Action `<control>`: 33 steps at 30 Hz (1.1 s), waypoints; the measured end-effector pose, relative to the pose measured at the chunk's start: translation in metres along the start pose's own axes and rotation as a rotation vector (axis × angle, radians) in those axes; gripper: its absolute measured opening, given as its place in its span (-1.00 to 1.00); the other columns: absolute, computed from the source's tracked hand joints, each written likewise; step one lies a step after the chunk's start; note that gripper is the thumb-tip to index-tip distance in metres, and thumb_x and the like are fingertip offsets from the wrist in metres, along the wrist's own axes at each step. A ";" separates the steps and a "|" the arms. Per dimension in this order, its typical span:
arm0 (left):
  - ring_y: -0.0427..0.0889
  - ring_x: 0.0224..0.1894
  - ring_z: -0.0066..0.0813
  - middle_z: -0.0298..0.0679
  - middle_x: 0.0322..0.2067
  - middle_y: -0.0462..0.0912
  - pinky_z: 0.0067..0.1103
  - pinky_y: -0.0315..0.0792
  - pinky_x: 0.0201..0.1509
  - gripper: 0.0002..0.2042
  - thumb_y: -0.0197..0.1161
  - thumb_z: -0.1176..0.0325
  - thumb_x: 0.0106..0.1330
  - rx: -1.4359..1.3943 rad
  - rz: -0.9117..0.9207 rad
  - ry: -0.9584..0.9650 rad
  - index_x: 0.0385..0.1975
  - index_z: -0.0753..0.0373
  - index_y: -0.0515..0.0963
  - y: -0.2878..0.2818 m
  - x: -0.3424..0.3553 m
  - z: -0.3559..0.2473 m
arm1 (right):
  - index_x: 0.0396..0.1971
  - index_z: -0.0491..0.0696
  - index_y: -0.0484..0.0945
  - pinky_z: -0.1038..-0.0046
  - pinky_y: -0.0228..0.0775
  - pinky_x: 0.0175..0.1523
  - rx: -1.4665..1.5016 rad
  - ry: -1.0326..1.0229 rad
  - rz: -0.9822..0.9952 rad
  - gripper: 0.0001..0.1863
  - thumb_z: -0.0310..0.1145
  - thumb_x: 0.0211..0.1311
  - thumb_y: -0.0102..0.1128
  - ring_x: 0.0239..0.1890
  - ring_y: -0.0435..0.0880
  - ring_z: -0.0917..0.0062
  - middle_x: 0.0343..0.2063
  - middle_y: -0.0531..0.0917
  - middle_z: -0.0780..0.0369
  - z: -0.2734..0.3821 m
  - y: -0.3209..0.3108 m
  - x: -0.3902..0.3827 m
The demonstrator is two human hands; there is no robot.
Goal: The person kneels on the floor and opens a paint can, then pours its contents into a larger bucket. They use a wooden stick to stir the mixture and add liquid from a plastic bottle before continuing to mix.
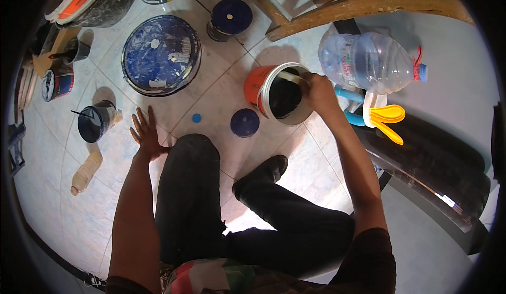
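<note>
My right hand grips a pale stick that reaches into an orange bucket with a white rim and dark contents. My left hand rests on the tiled floor beside my knee, fingers spread, holding nothing. A small round blue lid lies left of the bucket, with a small light-blue disc nearby. A large paint-smeared blue lid lies beyond my left hand. A dark container with a thin rod stands farther left.
A large water bottle lies at right, near a blue, white and yellow object and a glossy black panel. Wooden framework spans the upper right. Buckets, smaller cans and a plastic bottle occupy the left and back.
</note>
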State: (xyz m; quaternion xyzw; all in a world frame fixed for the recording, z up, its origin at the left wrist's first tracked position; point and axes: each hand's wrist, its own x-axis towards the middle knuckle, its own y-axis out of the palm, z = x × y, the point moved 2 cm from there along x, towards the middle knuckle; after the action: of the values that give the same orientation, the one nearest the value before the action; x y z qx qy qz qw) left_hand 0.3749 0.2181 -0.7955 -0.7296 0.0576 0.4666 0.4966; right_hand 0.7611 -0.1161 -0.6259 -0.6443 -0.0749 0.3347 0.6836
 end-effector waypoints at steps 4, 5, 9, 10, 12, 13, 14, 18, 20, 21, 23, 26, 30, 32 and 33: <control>-0.66 0.65 0.37 0.21 0.62 -0.69 0.38 -0.34 0.57 0.72 0.76 -0.30 -0.31 0.005 0.026 -0.013 0.65 0.06 -0.60 -0.003 0.003 0.001 | -0.29 -0.19 0.71 0.01 0.68 -0.04 -0.160 -0.164 0.260 -0.79 -0.34 0.28 0.27 -0.18 0.78 -0.11 -0.32 0.76 -0.14 0.005 0.018 -0.043; -0.66 0.65 0.36 0.21 0.62 -0.69 0.38 -0.34 0.57 0.71 0.76 -0.29 -0.30 0.010 0.043 -0.021 0.65 0.06 -0.59 -0.004 0.001 0.001 | -0.30 -0.19 0.71 0.02 0.67 -0.03 -0.079 -0.315 0.291 -0.81 -0.36 0.29 0.26 -0.21 0.77 -0.12 -0.37 0.74 -0.14 0.020 0.022 -0.045; -0.67 0.64 0.39 0.23 0.62 -0.67 0.38 -0.34 0.56 0.74 0.80 -0.25 -0.35 -0.034 -0.032 0.020 0.66 0.08 -0.58 0.005 0.001 0.003 | -0.33 -0.16 0.72 -0.01 0.63 -0.16 -0.034 -0.084 -0.012 -0.82 -0.33 0.30 0.31 -0.31 0.76 -0.10 -0.37 0.74 -0.13 0.002 0.005 0.003; -0.68 0.64 0.40 0.24 0.62 -0.67 0.38 -0.34 0.55 0.74 0.80 -0.24 -0.35 -0.060 -0.051 0.039 0.66 0.08 -0.58 0.008 0.002 0.005 | -0.33 -0.17 0.72 -0.02 0.63 -0.17 -0.132 0.031 -0.025 -0.78 -0.29 0.33 0.31 -0.31 0.76 -0.12 -0.38 0.75 -0.11 -0.008 -0.001 -0.003; -0.68 0.64 0.38 0.22 0.62 -0.68 0.37 -0.37 0.56 0.74 0.81 -0.23 -0.35 -0.071 -0.047 0.041 0.66 0.07 -0.58 0.007 0.004 0.008 | -0.32 -0.19 0.72 -0.02 0.63 -0.15 -0.183 0.162 0.136 -0.78 -0.30 0.33 0.31 -0.28 0.77 -0.13 -0.37 0.75 -0.12 -0.009 0.005 -0.032; -0.68 0.65 0.35 0.21 0.62 -0.68 0.36 -0.39 0.57 0.74 0.80 -0.22 -0.35 -0.059 -0.023 0.026 0.66 0.06 -0.58 0.004 0.003 0.005 | -0.33 -0.21 0.72 -0.02 0.64 -0.09 -0.117 -0.042 0.227 -0.77 -0.32 0.34 0.29 -0.22 0.77 -0.13 -0.37 0.74 -0.15 -0.003 0.010 -0.040; -0.68 0.65 0.33 0.19 0.63 -0.69 0.35 -0.41 0.57 0.74 0.80 -0.22 -0.36 -0.047 0.001 0.010 0.66 0.04 -0.58 0.001 0.003 0.003 | -0.35 -0.23 0.72 -0.02 0.64 -0.03 -0.050 -0.246 0.318 -0.76 -0.33 0.35 0.27 -0.17 0.78 -0.12 -0.37 0.74 -0.17 0.005 0.018 -0.044; -0.68 0.65 0.33 0.19 0.63 -0.69 0.35 -0.40 0.57 0.74 0.80 -0.22 -0.37 -0.054 -0.026 0.017 0.66 0.04 -0.57 0.005 0.000 0.004 | -0.36 -0.24 0.72 -0.04 0.60 0.05 0.078 -0.035 0.045 -0.71 -0.27 0.31 0.32 -0.13 0.76 -0.13 -0.36 0.73 -0.20 0.001 -0.001 0.004; -0.68 0.65 0.34 0.19 0.62 -0.69 0.36 -0.40 0.57 0.74 0.80 -0.23 -0.37 -0.075 -0.032 0.028 0.66 0.04 -0.57 0.007 0.004 0.006 | -0.35 -0.23 0.72 -0.03 0.60 0.06 -0.086 0.077 0.130 -0.67 -0.20 0.32 0.33 -0.09 0.76 -0.10 -0.34 0.72 -0.23 -0.021 0.005 -0.007; -0.68 0.65 0.35 0.19 0.62 -0.69 0.36 -0.39 0.57 0.74 0.80 -0.24 -0.37 -0.058 -0.014 0.019 0.66 0.04 -0.57 0.004 0.005 0.007 | -0.35 -0.23 0.73 -0.03 0.60 0.06 -0.131 0.043 0.206 -0.67 -0.20 0.33 0.32 -0.09 0.76 -0.10 -0.33 0.72 -0.23 -0.025 0.012 -0.021; -0.67 0.65 0.35 0.20 0.62 -0.69 0.38 -0.38 0.57 0.74 0.80 -0.25 -0.37 -0.031 0.023 0.000 0.66 0.04 -0.57 0.000 0.005 0.002 | -0.32 -0.21 0.74 -0.02 0.61 0.06 -0.064 -0.243 0.324 -0.69 -0.22 0.32 0.32 -0.09 0.77 -0.09 -0.32 0.73 -0.21 -0.019 0.023 -0.039; -0.66 0.65 0.35 0.20 0.63 -0.67 0.39 -0.35 0.56 0.74 0.78 -0.28 -0.38 -0.026 -0.018 0.013 0.66 0.04 -0.57 0.002 -0.001 0.004 | -0.26 -0.18 0.75 -0.01 0.63 0.03 0.244 -0.183 0.120 -0.73 -0.25 0.32 0.32 -0.12 0.77 -0.11 -0.31 0.75 -0.17 0.012 -0.001 -0.007; -0.65 0.65 0.36 0.20 0.63 -0.67 0.39 -0.34 0.56 0.75 0.77 -0.30 -0.37 -0.024 -0.023 0.013 0.66 0.04 -0.58 0.005 0.005 0.007 | -0.28 -0.17 0.75 0.00 0.64 -0.05 -0.254 0.219 0.128 -0.77 -0.29 0.33 0.30 -0.15 0.77 -0.12 -0.30 0.76 -0.15 -0.019 0.001 -0.022; -0.64 0.65 0.36 0.20 0.63 -0.67 0.39 -0.35 0.56 0.74 0.77 -0.30 -0.36 -0.020 0.014 0.002 0.66 0.04 -0.58 -0.002 0.003 0.001 | -0.32 -0.19 0.73 -0.01 0.64 -0.06 -0.076 -0.209 0.356 -0.75 -0.28 0.36 0.30 -0.16 0.76 -0.14 -0.31 0.75 -0.16 -0.026 0.022 -0.041; -0.64 0.65 0.37 0.20 0.63 -0.67 0.39 -0.35 0.56 0.74 0.77 -0.30 -0.37 -0.015 -0.002 -0.005 0.66 0.04 -0.58 0.002 0.000 0.005 | -0.35 -0.19 0.71 -0.01 0.63 -0.03 0.085 -0.234 0.275 -0.74 -0.27 0.37 0.31 -0.15 0.75 -0.15 -0.31 0.74 -0.19 0.011 0.009 -0.041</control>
State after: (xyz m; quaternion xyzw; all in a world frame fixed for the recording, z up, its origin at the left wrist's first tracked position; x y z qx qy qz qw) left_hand 0.3704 0.2213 -0.7976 -0.7321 0.0521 0.4684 0.4919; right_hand 0.7203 -0.1304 -0.6190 -0.5758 -0.0509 0.5005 0.6445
